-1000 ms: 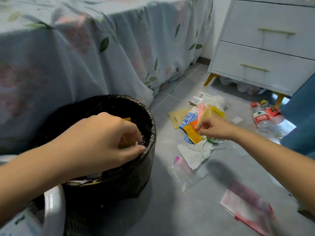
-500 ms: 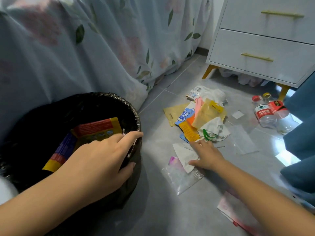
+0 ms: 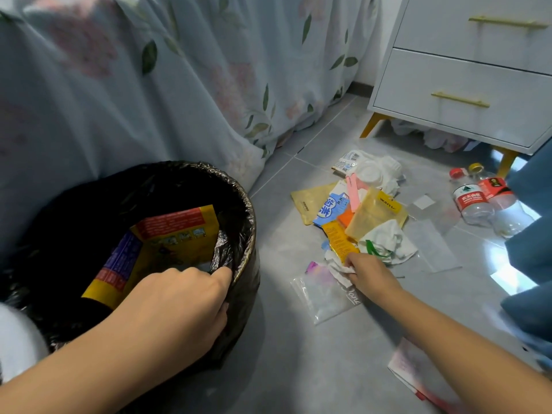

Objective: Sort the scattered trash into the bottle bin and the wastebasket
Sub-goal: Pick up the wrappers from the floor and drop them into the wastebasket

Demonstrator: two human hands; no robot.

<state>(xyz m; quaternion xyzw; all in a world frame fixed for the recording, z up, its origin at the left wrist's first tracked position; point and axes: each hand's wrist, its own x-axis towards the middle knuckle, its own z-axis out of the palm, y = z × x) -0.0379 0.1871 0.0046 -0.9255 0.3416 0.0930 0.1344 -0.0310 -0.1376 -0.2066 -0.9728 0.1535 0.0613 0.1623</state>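
Gripping a crumpled white paper scrap (image 3: 339, 268) at lower centre-right, our right hand (image 3: 369, 271) curls its fingers round it on the grey tiled floor (image 3: 298, 369), at the near edge of the trash pile (image 3: 358, 213). Our left hand (image 3: 176, 303), at lower left, rests on the near rim of the black-lined wastebasket (image 3: 248, 234), index finger hooked over the liner, holding nothing. Inside the basket lies a yellow, red and purple packet (image 3: 176, 234). A clear zip bag (image 3: 324, 295) lies just under the right hand. Beyond the pile, at right, two plastic bottles (image 3: 484, 204) lie side by side before the white drawer unit (image 3: 466, 85). A floral bedsheet (image 3: 149, 85) fills the upper left.
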